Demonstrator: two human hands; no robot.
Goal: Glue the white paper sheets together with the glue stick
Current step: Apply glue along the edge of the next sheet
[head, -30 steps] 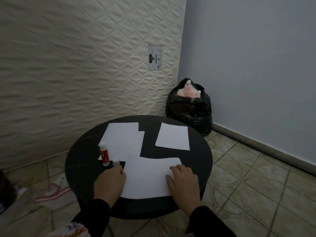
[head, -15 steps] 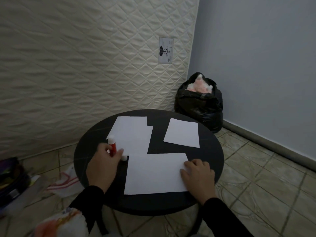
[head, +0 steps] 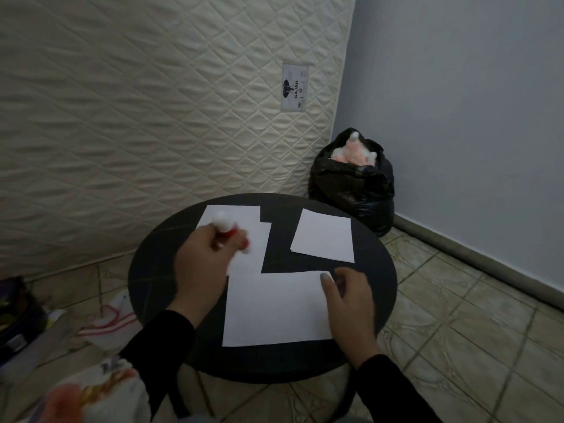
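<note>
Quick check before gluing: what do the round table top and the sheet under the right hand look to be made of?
Round table top: black, smooth, with a faint sheen and fine pale scratch lines; probably painted or laminated wood, though the material cannot be told for sure.
Near sheet under the right hand: thin matte white paper, lying flat with crisp straight edges.

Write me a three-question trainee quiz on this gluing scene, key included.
1. True or false: the left hand grips the red-and-white glue stick.
2. Which does the right hand rest on: (a) the nearest white paper sheet, (b) the small far-right white paper sheet, (c) the black plastic bag?
3. What shape is the top of the black table?

Key: 1 true; 2 a; 3 round.
</note>
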